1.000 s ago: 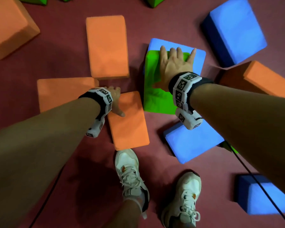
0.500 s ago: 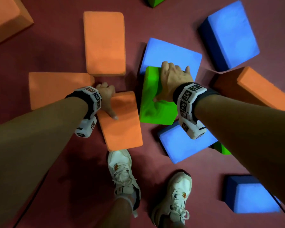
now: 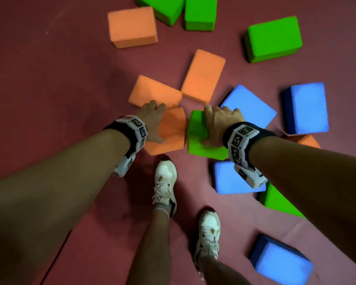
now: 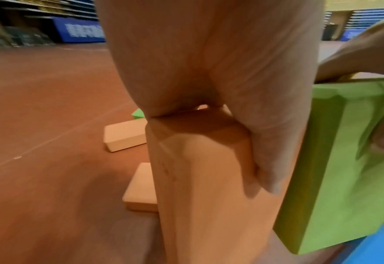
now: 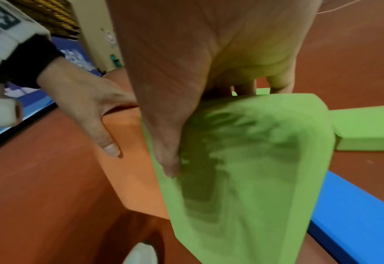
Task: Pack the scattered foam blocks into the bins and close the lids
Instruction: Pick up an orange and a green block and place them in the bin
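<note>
An orange foam block [image 3: 169,130] and a green foam block [image 3: 201,138] stand side by side, seemingly lifted off the red floor [image 3: 60,79], the left hand [image 3: 152,120] gripping the orange one and the right hand [image 3: 218,122] the green one. Other orange blocks [image 3: 202,76], green blocks [image 3: 273,39] and blue blocks [image 3: 305,109] lie scattered flat or tilted around them. One blue block [image 3: 249,105] lies just behind the green one.
</note>
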